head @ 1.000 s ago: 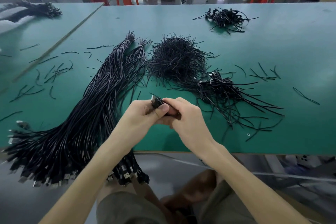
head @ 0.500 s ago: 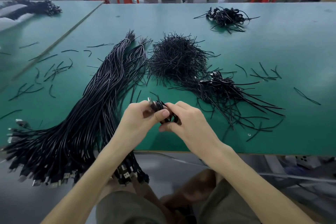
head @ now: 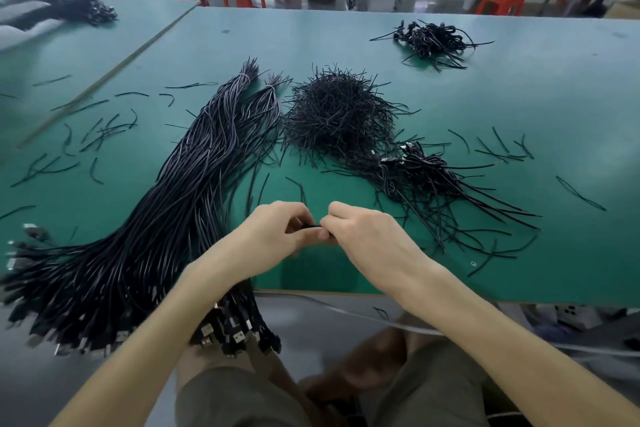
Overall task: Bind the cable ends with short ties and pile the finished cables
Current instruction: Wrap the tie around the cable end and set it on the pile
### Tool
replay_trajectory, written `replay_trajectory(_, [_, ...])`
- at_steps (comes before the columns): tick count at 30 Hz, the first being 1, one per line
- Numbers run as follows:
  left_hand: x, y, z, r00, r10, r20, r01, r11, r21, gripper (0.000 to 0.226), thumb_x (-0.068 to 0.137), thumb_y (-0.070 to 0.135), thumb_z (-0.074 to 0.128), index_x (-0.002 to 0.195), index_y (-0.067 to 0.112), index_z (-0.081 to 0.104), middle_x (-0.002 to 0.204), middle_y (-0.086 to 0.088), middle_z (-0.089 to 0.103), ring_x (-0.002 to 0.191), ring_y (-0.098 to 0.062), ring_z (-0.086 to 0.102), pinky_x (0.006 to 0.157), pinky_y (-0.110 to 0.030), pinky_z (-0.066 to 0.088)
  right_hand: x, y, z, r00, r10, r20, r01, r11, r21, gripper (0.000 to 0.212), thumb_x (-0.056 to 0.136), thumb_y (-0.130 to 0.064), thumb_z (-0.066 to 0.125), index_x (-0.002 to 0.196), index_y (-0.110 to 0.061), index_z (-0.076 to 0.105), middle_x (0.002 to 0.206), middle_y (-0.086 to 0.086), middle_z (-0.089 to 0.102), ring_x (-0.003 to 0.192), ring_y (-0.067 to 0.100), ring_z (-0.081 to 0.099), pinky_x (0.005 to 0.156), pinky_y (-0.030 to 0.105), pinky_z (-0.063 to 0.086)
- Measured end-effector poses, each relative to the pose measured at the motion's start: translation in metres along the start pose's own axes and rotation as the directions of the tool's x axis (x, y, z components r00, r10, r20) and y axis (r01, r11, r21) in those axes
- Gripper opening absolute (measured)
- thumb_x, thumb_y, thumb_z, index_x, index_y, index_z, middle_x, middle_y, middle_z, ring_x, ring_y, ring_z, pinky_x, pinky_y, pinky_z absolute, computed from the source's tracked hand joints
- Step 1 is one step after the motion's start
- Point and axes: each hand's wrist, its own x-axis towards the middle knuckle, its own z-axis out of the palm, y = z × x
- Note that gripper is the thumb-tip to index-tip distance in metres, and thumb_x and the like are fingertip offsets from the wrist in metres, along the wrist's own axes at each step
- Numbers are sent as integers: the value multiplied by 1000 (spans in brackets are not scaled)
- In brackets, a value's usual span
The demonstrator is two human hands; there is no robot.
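Together, left hand (head: pixel 277 236) and right hand (head: pixel 370 239) pinch a small black cable (head: pixel 313 226) between curled fingers.

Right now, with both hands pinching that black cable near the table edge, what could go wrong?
1. The cable sits in a fingertip grip between left hand and right hand; it might slip off the table edge.
2. The left forearm crosses the long bundle, whose plugs overhang that edge; a nudge could drag it.
3. The finished pile touches the tie heap; they may tangle.
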Motion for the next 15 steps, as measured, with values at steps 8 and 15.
replay_trajectory(8, [-6, -16, -2, 997, 35, 66, -31, 998, -59, 53, 99, 58, 29, 92, 19, 64, 67, 9, 49, 57, -8, 41, 57, -21, 36, 19, -1, 10, 984, -122, -127, 128, 991, 40, 12, 97, -9, 62, 107, -13, 68, 99, 1, 56, 91, 21, 55, 74, 34, 48])
replay_trajectory(15, [7, -40, -10, 856, -318, -407, 122, 890, -438, 42, 111, 29, 37, 77, 15, 59, 63, 6, 48, 49, -8, 43, 48, -26, 35, 45, -16, 20, 855, 123, -504, -147, 989, -9, 40, 83, -27, 81, 115, -10, 63, 115, 8, 58, 107, 27, 49, 90, 35, 39])
